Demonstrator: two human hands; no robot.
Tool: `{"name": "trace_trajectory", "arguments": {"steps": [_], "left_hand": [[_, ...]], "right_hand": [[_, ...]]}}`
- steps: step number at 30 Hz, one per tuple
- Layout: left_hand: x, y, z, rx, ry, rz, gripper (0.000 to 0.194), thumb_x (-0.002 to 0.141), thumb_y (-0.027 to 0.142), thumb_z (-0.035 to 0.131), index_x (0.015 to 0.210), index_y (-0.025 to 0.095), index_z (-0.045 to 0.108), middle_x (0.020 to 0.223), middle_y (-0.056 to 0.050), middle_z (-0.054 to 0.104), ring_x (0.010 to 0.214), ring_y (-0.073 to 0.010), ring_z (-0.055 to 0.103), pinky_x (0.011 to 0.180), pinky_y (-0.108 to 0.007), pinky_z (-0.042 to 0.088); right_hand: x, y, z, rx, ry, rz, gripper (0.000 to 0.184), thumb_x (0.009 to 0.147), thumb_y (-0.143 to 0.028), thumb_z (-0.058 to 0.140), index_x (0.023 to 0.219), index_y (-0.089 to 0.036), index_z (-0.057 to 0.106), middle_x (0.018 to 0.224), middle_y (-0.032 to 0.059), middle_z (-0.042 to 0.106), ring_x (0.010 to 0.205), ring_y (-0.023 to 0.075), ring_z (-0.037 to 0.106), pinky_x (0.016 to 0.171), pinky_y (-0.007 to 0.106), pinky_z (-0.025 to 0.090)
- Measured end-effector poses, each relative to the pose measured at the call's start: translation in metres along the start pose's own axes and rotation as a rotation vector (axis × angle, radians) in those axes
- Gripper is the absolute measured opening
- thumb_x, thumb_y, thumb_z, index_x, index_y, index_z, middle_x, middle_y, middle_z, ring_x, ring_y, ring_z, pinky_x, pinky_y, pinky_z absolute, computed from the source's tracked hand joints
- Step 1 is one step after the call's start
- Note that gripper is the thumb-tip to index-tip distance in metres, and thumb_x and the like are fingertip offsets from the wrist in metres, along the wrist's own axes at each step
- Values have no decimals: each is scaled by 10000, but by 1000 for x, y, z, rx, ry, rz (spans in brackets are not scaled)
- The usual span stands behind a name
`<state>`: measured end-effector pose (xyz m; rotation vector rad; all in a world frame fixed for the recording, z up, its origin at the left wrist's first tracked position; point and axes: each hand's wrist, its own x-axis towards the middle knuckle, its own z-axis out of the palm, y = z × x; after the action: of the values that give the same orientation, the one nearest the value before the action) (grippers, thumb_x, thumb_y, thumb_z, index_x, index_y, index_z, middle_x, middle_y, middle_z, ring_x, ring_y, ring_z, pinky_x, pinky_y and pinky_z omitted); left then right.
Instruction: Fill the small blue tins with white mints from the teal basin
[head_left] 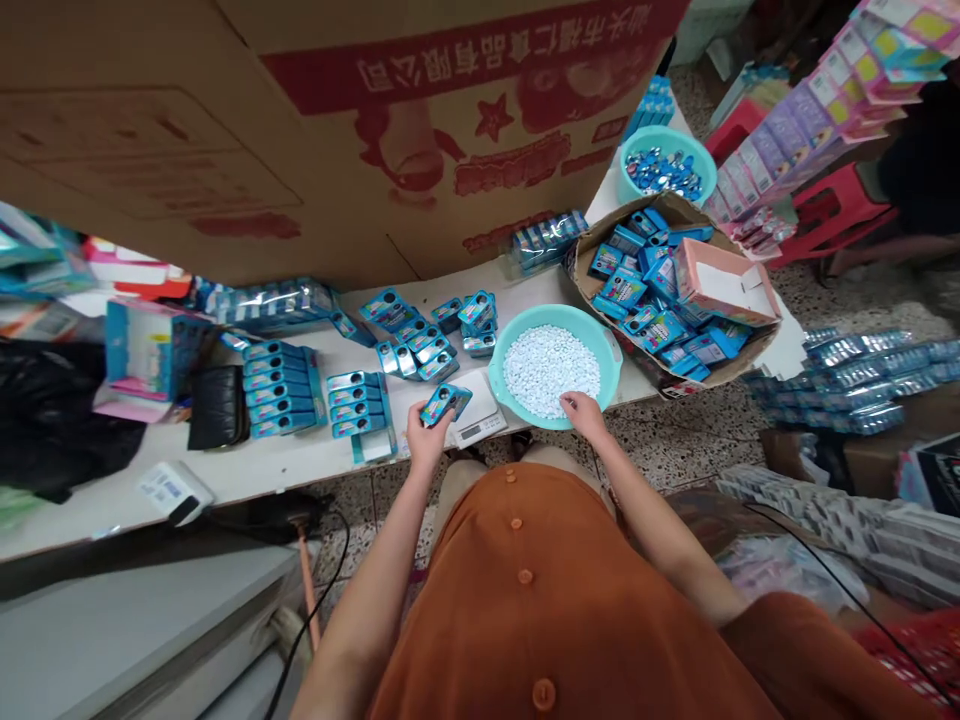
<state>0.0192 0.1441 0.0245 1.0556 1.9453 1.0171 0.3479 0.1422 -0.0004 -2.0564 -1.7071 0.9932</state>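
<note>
My left hand [426, 436] grips a small blue box [447, 403] with a dark round patch on its face, just above a white digital scale [480, 425]. To the right, a turquoise basin [501, 385] holds many small white candy-like pellets [551, 365]. My right hand [583, 414] is over the near edge of the pellets, its fingers pinched together; whatever lies between the fingertips is too small to make out. Behind the scale stand several loose blue boxes [427, 345], and stacked rows of the same boxes [281, 390] are to the left.
A large cardboard carton [322, 190] rises along the table's back. An open carton [757, 350] of blue boxes stands on the right, with a second turquoise basin [705, 160] of small tins or lids behind it. A black wallet [216, 408] lies on the left of the white table [262, 470].
</note>
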Motion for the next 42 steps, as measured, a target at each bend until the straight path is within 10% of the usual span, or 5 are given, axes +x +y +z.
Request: {"name": "trace_trajectory", "arguments": {"steps": [13, 20, 29, 36, 42], "left_hand": [[21, -38, 23, 140, -193, 59, 414, 666, 349, 684, 1020, 207, 521, 931, -16, 626, 835, -181, 602, 764, -286, 474], [14, -51, 5, 298, -178, 209, 785, 604, 288, 753, 1292, 181, 391, 1208, -129, 539, 1163, -286, 482, 1004, -432, 372], [0, -32, 0, 406, -171, 316, 660, 712, 328, 678, 1291, 172, 402, 1241, -135, 515, 1192, -284, 445, 1018, -419, 374], [13, -18, 12, 592, -304, 278, 387, 776, 282, 591, 1149, 191, 542, 1088, -112, 613, 1034, -294, 548, 892, -405, 444], [-22, -21, -33, 519, -207, 271, 372, 796, 358, 572, 1132, 200, 551, 1048, -83, 638, 965, -252, 586, 857, -350, 458]], "right_hand": [[-12, -16, -3, -89, -48, 34, 268, 833, -292, 472, 957, -169, 675, 937, 60, 684, 789, 156, 586, 768, 259, 435], [-10, -25, -4, -80, -41, 0, 277, 846, -309, 453, 957, -173, 667, 963, 59, 676, 771, 149, 583, 776, 261, 434], [13, -56, 1, -127, -78, -235, 256, 871, -302, 445, 945, -186, 660, 917, 60, 656, 798, 153, 575, 746, 250, 419], [-27, -84, 40, -223, -450, -596, 290, 912, -311, 398, 996, -207, 655, 982, 65, 662, 930, 160, 582, 813, 251, 410], [-41, -93, 86, -479, -650, -298, 526, 886, -252, 385, 1408, -213, 328, 1141, 113, 637, 981, 224, 605, 819, 316, 432]]}}
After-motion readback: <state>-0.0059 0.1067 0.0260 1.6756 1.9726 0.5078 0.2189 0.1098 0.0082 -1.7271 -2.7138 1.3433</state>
